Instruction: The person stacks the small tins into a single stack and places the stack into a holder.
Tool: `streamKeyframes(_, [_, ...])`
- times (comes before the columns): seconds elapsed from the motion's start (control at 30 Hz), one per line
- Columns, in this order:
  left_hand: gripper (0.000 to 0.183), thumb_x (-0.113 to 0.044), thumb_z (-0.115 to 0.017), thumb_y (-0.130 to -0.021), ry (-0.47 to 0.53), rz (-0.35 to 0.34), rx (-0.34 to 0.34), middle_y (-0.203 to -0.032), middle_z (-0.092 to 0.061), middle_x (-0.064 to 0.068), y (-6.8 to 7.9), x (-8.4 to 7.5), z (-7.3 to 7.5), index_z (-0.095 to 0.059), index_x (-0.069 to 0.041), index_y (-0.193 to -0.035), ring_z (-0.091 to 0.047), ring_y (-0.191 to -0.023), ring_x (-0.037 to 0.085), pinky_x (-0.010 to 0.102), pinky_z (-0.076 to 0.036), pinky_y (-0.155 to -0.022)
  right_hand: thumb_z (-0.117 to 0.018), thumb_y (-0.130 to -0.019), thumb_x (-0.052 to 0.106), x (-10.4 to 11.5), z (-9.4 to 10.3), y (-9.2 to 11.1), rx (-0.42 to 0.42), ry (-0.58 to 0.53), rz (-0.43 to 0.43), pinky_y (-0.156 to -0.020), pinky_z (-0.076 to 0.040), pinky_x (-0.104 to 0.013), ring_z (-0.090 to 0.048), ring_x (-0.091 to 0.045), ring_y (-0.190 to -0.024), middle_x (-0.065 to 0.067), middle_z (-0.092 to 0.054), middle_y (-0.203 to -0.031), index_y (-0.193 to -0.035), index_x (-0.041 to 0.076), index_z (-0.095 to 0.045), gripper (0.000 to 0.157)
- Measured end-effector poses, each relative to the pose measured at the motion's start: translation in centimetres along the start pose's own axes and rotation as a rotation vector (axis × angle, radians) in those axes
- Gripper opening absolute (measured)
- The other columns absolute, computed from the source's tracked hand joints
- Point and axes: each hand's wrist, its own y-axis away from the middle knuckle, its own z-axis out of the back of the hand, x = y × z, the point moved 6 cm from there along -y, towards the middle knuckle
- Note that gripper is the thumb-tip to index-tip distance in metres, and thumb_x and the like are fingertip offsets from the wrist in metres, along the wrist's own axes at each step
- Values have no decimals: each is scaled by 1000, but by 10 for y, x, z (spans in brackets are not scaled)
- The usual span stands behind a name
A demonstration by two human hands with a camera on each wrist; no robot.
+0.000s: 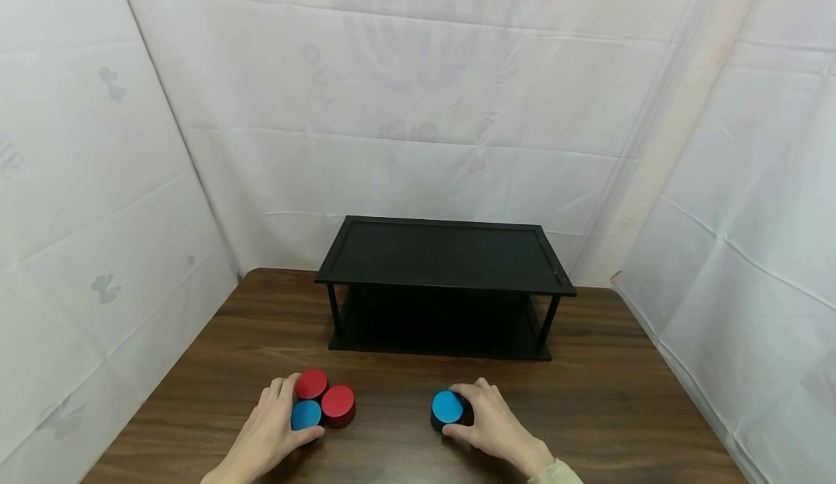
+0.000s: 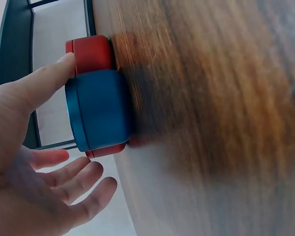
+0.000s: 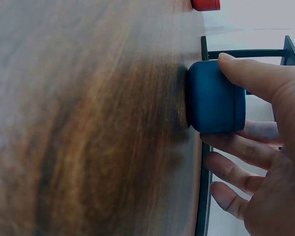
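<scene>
Three small round lidded tins stand together at left on the table: a blue tin (image 1: 306, 415), a red tin (image 1: 312, 384) behind it and another red tin (image 1: 338, 405) to its right. My left hand (image 1: 271, 426) curves loosely about the left side of this group. Its thumb (image 2: 49, 81) reaches along the blue tin's near side, while the fingers (image 2: 91, 174) spread with space between them and the tins. Right of centre, my right hand (image 1: 490, 420) pinches a second blue tin (image 3: 214, 97) between thumb and fingertips; the tin stands upright, close on the tabletop.
A black two-tier shelf (image 1: 444, 252) stands at the back of the brown wooden table (image 1: 385, 451), with thin posts between its upper and lower boards. White sheets (image 1: 424, 107) hang behind the table and on both sides.
</scene>
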Motion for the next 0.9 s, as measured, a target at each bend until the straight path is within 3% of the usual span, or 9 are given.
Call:
streamKeyframes(0.1, [97,-47,-86,-63,-8,8,-8,-116,-53,23,2,2,1,-43,9,-130,-52,-100,32,47,-53,-76,-74,-79,51,0,1,0,0,-2,3,-81,-40,-34,-48,-10,-94,2,-65,-113,-124,13,-62,60])
streamKeyframes(0.23, [94,-47,-87,-61,-13,41,29,-112,-56,19,5,6,-2,-46,7,-126,-52,-98,30,46,-53,-75,-74,-79,51,1,1,0,-3,-3,7,-81,-41,-35,-49,-11,-95,2,-66,-114,-124,13,-62,61])
streamKeyframes(0.57, [79,-38,-90,-61,41,75,69,-105,-58,11,6,10,-8,-49,2,-117,-52,-93,23,41,-52,-73,-74,-79,49,2,0,0,-10,-18,12,-82,-41,-37,-51,-13,-97,1,-66,-116,-124,12,-62,60])
streamKeyframes(0.9, [65,-32,-88,-66,92,117,145,-104,-59,11,6,17,-15,-51,-2,-111,-53,-94,23,45,-52,-77,-76,-78,46,1,-1,-1,2,-25,1,-84,-42,-40,-51,-14,-98,0,-66,-115,-123,11,-61,59])
